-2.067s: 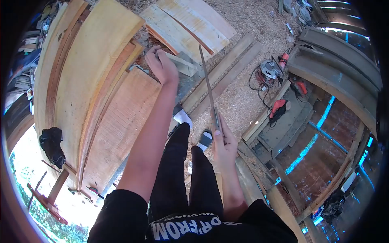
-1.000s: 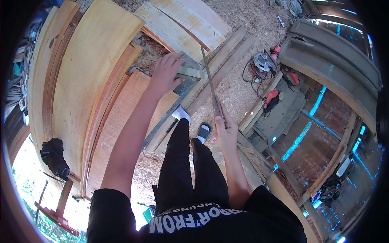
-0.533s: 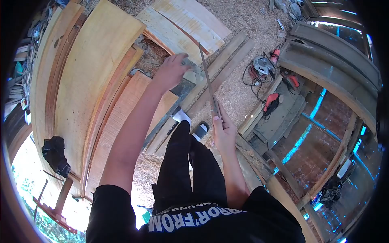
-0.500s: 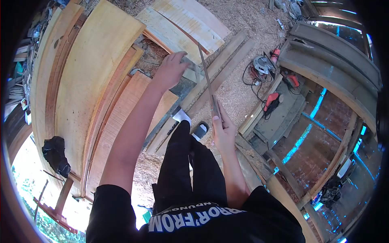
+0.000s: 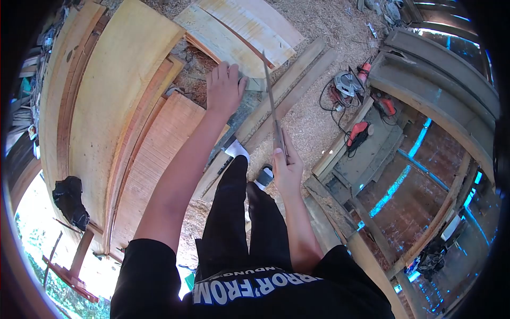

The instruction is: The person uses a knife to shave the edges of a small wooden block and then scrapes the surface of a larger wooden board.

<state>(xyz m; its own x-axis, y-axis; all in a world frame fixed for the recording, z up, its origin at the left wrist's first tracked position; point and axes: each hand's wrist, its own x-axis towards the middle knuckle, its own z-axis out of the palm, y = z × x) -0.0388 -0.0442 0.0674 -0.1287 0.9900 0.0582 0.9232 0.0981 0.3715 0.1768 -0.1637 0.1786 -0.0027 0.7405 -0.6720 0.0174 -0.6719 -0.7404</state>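
The right hand (image 5: 288, 166) is closed around the handle of a long thin-bladed tool (image 5: 271, 101), its thumb lying along the grip. The blade points forward and away from the body, with its tip over the near edge of the pale boards (image 5: 228, 40). To the right of the blade, beyond two long planks (image 5: 289, 87), a stretch of floor (image 5: 319, 114) covered in shavings gives open room as far as the circular saw (image 5: 346, 85) and its looped cord. On the other side the room is tighter: the broad boards (image 5: 119, 85) run lengthwise, and their edges end near the left forearm.

The left hand (image 5: 223, 91) is palm down and partly open, fingers loosely extended and thumb a little apart; what lies under the palm is hidden. It is just beside a short light wood piece (image 5: 255, 84) and left of the blade, apart from it.

At the right, a long trough-like wooden piece (image 5: 427, 87) has raised sides, and nearer the body an orange power tool (image 5: 356, 133) lies within a wooden frame (image 5: 340, 143). A black crumpled bundle (image 5: 70, 202) rests on the broad boards; its contents cannot be made out.
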